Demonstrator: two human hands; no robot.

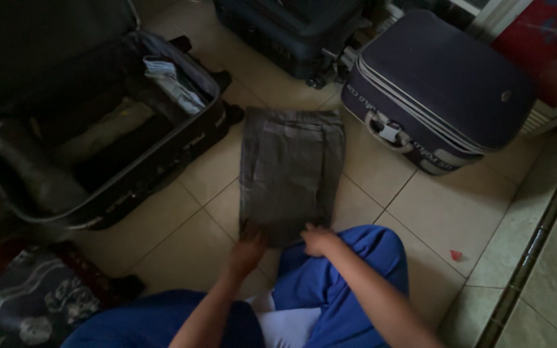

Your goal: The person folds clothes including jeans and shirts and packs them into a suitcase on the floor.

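Floor: pale square tiles (pixel 420 212) with dark grout lines, dimly lit, seen from above by a person sitting on it.
Open suitcase: a large black suitcase (pixel 162 161) lies open at the upper left, its lid thrown back; folded clothes, dark and pale, sit inside, with a light grey bundle (pixel 174 82) near its far corner.
Closed suitcase: a navy suitcase (pixel 446 84) with pale trim stands at the upper right, just beside the garment's far right corner.
Third case: a dark teal wheeled case (pixel 291 32) at the top centre, partly out of view.
Legs: the person's knees in bright blue trousers (pixel 343 283) fill the bottom edge.
Patterned cloth: a dark fabric with pale swirls (pixel 33 296) lies at the lower left.
Garment: a grey folded garment (pixel 290 171), a long rectangle, lies flat on the tiles between the two suitcases, its near edge at the knees.
Left hand: the left hand (pixel 247 248) rests on the garment's near left corner, fingers bent down onto the cloth; whether they pinch it cannot be told.
Right hand: the right hand (pixel 318 238) presses on the near right corner, fingers curled on the edge.
Scrap: a small red scrap (pixel 456 255) lies on a tile at the right.
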